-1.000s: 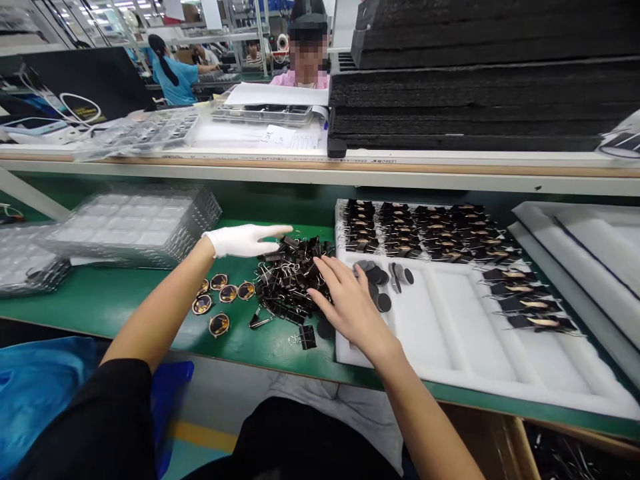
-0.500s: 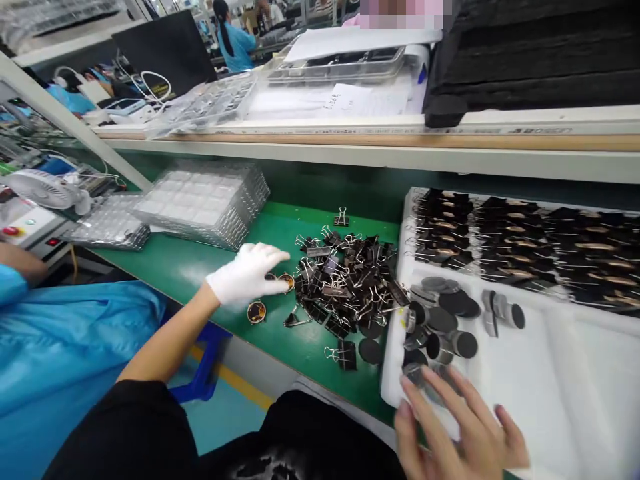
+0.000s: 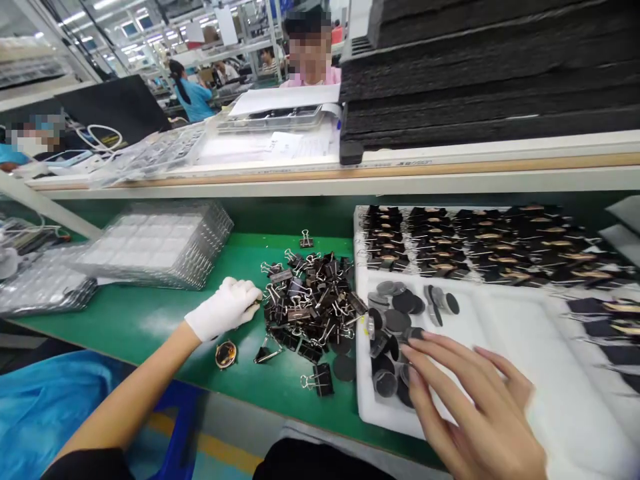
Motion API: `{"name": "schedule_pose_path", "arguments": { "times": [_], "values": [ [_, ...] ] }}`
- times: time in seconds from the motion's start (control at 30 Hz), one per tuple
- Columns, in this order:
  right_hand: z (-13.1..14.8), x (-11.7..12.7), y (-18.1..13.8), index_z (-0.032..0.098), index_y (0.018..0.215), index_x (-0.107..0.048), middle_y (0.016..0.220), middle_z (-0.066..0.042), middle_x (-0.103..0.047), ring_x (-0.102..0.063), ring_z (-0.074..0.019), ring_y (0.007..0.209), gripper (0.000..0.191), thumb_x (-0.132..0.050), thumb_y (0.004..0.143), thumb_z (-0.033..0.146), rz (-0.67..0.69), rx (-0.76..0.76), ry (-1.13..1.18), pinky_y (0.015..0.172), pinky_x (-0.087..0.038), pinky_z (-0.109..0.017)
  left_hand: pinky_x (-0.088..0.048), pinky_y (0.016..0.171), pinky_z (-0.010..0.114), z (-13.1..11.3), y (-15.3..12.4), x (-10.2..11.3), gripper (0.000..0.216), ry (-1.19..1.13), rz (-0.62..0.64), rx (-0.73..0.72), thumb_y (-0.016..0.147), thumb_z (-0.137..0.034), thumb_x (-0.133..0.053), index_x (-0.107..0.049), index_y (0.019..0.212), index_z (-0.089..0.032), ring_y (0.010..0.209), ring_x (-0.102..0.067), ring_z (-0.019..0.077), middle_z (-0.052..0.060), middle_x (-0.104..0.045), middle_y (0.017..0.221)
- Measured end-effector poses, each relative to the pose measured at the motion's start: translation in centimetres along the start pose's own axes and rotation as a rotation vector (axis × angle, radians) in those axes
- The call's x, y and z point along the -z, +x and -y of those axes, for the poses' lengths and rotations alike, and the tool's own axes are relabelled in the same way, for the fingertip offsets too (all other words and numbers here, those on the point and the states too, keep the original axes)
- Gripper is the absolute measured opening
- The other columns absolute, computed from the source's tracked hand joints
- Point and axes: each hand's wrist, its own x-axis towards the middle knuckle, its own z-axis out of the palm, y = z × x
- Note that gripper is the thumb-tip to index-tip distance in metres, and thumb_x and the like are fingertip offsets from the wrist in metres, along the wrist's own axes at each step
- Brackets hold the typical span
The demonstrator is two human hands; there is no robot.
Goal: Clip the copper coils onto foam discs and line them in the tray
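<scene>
My left hand [image 3: 225, 310], in a white glove, is closed at the left edge of a pile of black binder clips [image 3: 313, 300]. Its fingers are curled on a small round watch case, mostly hidden by the glove. Another gold-rimmed watch case [image 3: 226, 355] lies on the green table below that hand. Bare, with fingers stretched and slightly apart, my right hand [image 3: 475, 400] hovers over the white foam tray [image 3: 505, 327]. Its fingertips are at a heap of dark round discs [image 3: 397, 321]; whether they touch one I cannot tell.
Rows of clipped black pieces [image 3: 480, 233] fill the tray's back. Stacked clear plastic trays [image 3: 150, 243] stand at left on the green table [image 3: 150, 313]. A shelf [image 3: 280, 183] crosses above, bearing a black foam stack [image 3: 475, 80]. A blue-clothed person [image 3: 50, 407] sits at left.
My left hand has closed its fingers over the watch case by the clips. My right hand has moved up to the discs. The view has swung right and up.
</scene>
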Motion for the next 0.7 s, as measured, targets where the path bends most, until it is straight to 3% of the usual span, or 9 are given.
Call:
{"name": "schedule_pose_path", "arguments": {
  "times": [0.1,0.2,0.23,0.27,0.37,0.47,0.57,0.63,0.7],
  "values": [
    [-0.8,-0.5,5.7,0.021,0.122,-0.066,0.111,-0.011,-0.074,-0.069,-0.0267,0.104,0.024,-0.057,0.101,0.015,0.119,0.029,0.148,0.091,-0.049,-0.045,-0.042,0.079,0.038,0.0,0.0,-0.5,0.031,-0.01,-0.04,-0.03,0.106,-0.032,-0.04,-0.068,0.1,-0.019,0.077,-0.062,0.0228,0.009,-0.067,0.093],
    [-2.4,-3.4,12.7,0.023,0.11,-0.074,0.109,-0.008,-0.074,-0.068,-0.0261,0.103,0.023,-0.051,0.105,0.022,0.485,-0.024,0.164,0.09,-0.05,-0.043,-0.046,0.08,0.036,1.0,0.5,-1.0,0.031,-0.082,-0.109,-0.061,0.107,-0.037,-0.043,-0.07,0.103,-0.022,0.079,-0.065,0.0209,0.006,-0.071,0.093],
    [-3.0,-5.0,15.0,0.023,0.109,-0.075,0.109,-0.008,-0.074,-0.068,-0.026,0.105,0.025,-0.051,0.104,0.02,0.632,-0.069,0.141,0.093,-0.051,-0.043,-0.048,0.082,0.035,1.5,0.8,-1.1,0.03,-0.12,-0.141,-0.066,0.106,-0.038,-0.045,-0.07,0.106,-0.023,0.082,-0.067,0.0201,0.005,-0.072,0.095],
    [-3.5,-6.8,17.1,0.022,0.109,-0.075,0.108,-0.008,-0.074,-0.068,-0.0251,0.105,0.026,-0.05,0.104,0.017,0.678,-0.087,0.127,0.095,-0.052,-0.041,-0.05,0.084,0.034,2.1,1.1,-1.2,0.029,-0.158,-0.179,-0.063,0.106,-0.039,-0.046,-0.071,0.108,-0.024,0.084,-0.068,0.0193,0.004,-0.074,0.096],
    [-4.3,-12.9,21.8,0.019,0.118,-0.071,0.12,-0.01,-0.071,-0.068,-0.024,0.107,0.019,-0.061,0.103,0.024,0.763,-0.157,0.085,0.095,-0.057,-0.042,-0.053,0.085,0.034,3.8,1.6,-0.8,0.029,-0.237,-0.32,0.02,0.105,-0.039,-0.047,-0.071,0.108,-0.023,0.087,-0.071,0.019,0.005,-0.077,0.097],
    [-4.2,-18.0,24.1,0.018,0.131,-0.062,0.133,-0.011,-0.064,-0.067,-0.025,0.112,0.036,-0.066,0.101,0.038,0.83,-0.227,0.062,0.094,-0.059,-0.047,-0.056,0.089,0.035,4.0,0.3,0.3,0.031,-0.3,-0.482,0.175,0.105,-0.038,-0.046,-0.071,0.11,-0.021,0.094,-0.073,0.0198,0.008,-0.078,0.104],
    [-4.0,-20.5,25.0,0.018,0.132,-0.062,0.132,-0.011,-0.064,-0.067,-0.0252,0.111,0.036,-0.067,0.101,0.037,0.882,-0.268,0.07,0.093,-0.06,-0.046,-0.061,0.082,0.032,1.6,-2.9,0.9,0.02,-0.489,-0.552,0.283,0.1,-0.037,-0.056,-0.071,0.102,-0.025,0.089,-0.074,0.0179,0.003,-0.078,0.099],
    [-3.9,-20.6,25.3,0.019,0.131,-0.063,0.132,-0.011,-0.064,-0.067,-0.0249,0.111,0.035,-0.066,0.101,0.038,0.873,-0.265,0.097,0.093,-0.059,-0.046,-0.064,0.076,0.033,-1.2,-5.4,0.4,0.013,-0.579,-0.517,0.228,0.096,-0.033,-0.06,-0.072,0.093,-0.029,0.083,-0.075,0.0184,0.0,-0.078,0.093],
    [-3.7,-19.6,25.5,0.019,0.129,-0.063,0.131,-0.01,-0.064,-0.067,-0.0247,0.111,0.034,-0.066,0.102,0.038,0.828,-0.235,0.148,0.094,-0.059,-0.046,-0.066,0.076,0.036,-4.2,-7.6,-1.1,0.015,-0.598,-0.579,0.185,0.095,-0.026,-0.06,-0.073,0.095,-0.032,0.082,-0.076,0.0197,0.0,-0.079,0.093]
  ]
}}
